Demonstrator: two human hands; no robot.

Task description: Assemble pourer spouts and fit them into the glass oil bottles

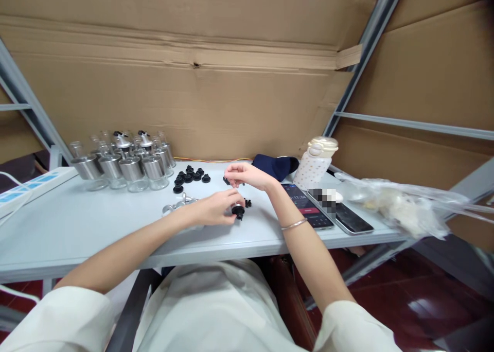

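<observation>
My left hand (219,208) is closed around a bottle pourer cap (238,211), whose black stepped stopper end points down toward the table's front edge. Just behind it, my right hand (247,176) hovers with its fingers bent and drawn together; whatever they may hold is too small to make out. Small black parts (226,180) lie by its fingertips, and more little black pieces (248,203) sit right of the held cap. Several black stoppers (189,176) are grouped on the table to the left. Shiny metal caps (181,203) lie partly hidden behind my left forearm.
Several glass bottles with steel bands (132,169) stand at the back left, two with pourers fitted. A power strip (33,187) lies at far left. On the right are a dotted flask (314,161), a dark blue cap (273,166), two phones (355,222) and a plastic bag (401,213).
</observation>
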